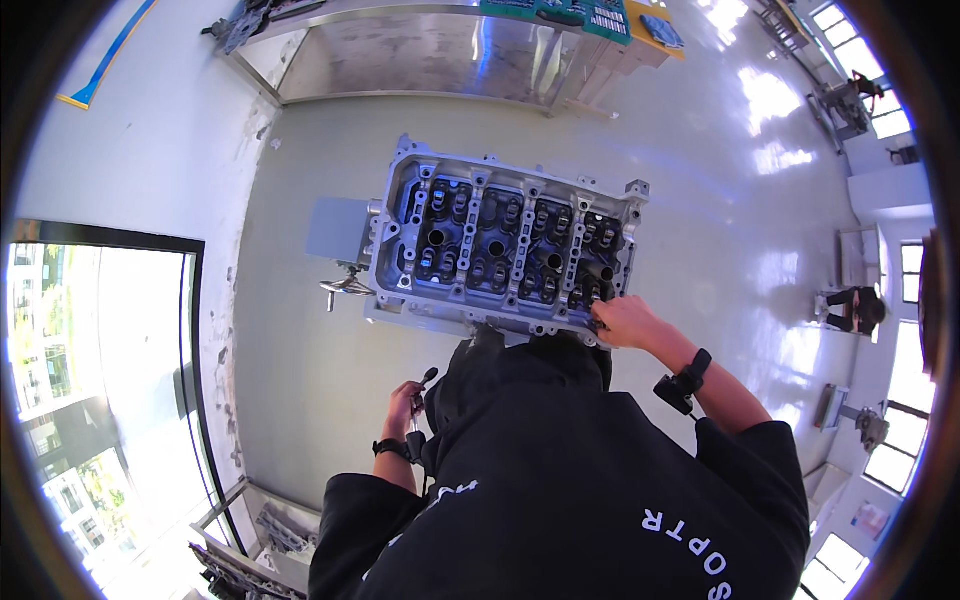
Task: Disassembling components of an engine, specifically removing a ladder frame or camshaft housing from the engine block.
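Observation:
A silver-grey engine cylinder head [520, 322] is held up in front of me, its open side showing rows of dark valve parts and round holes. Over its near right corner is my right hand [628, 322], fingers bent and pressed together inside the rim; whatever they grip is hidden. Low on the left, away from the cylinder head, my left hand [403, 402] is closed around a slim dark tool with a rounded black end [430, 375]. Its exact kind cannot be made out.
Left of the cylinder head are a grey box-shaped part [337, 230] and a crank handwheel [347, 287]. A metal workbench [420, 60] with green items stands at the far side. A window [110, 350] fills the left wall. Another person [858, 310] is far off at right.

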